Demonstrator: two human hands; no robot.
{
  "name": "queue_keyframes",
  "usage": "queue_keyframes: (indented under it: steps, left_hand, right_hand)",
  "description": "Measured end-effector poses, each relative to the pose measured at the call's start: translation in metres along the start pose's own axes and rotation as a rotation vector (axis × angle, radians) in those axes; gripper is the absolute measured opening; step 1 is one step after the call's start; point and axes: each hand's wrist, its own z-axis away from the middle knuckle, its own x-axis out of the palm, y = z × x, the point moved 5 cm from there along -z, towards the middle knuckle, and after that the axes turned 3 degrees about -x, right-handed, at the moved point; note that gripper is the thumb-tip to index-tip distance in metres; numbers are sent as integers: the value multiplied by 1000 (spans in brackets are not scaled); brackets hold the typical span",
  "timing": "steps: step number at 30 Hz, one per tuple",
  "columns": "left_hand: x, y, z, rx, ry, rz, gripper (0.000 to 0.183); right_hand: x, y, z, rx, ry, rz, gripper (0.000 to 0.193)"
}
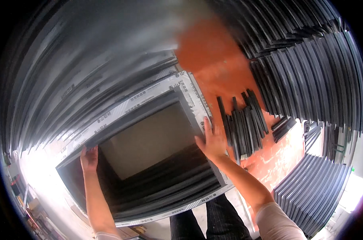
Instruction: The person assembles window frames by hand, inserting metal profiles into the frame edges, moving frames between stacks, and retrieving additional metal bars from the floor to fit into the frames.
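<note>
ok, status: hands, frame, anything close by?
Left hand at left end of frame. Right hand spread at its right edge. Short dark bars close by right hand.

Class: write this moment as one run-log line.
left hand: on frame, left side | right hand: on frame, right side | frame: pale-edged | nearby: short dark bars on orange surface

Glossy panel (153,136), film-covered frame (194,100)
The panel resembles smooth glass, the film (124,107) thin plastic; dark strips (245,130) look like matt metal.
</note>
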Motion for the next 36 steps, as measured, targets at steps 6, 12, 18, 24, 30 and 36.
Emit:
queue_keyframes:
  steps: [6,12,18,24,30,36]
  left_hand:
    - [1,10,9,34,166,-66,22]
    - [41,14,61,103,38,-20,22]
    - [28,20,101,389,-86,151,49]
    - [41,-10,113,222,-205,443,24]
    - [69,-27,107,185,-367,408,18]
    - [0,-8,70,105,-86,115,30]
  right_hand:
    - [-3,-9,2,-61,48,-64,77]
    - [-17,-14,2,-3,2,-25,68]
    - [-28,-84,33,172,-210,-959,63]
    - [14,-143,-9,776,-416,-1797,83]
    - [48,-138,-49,966,-240,-1803,41]
    - [94,-137,-83,885,-231,-1906,27]
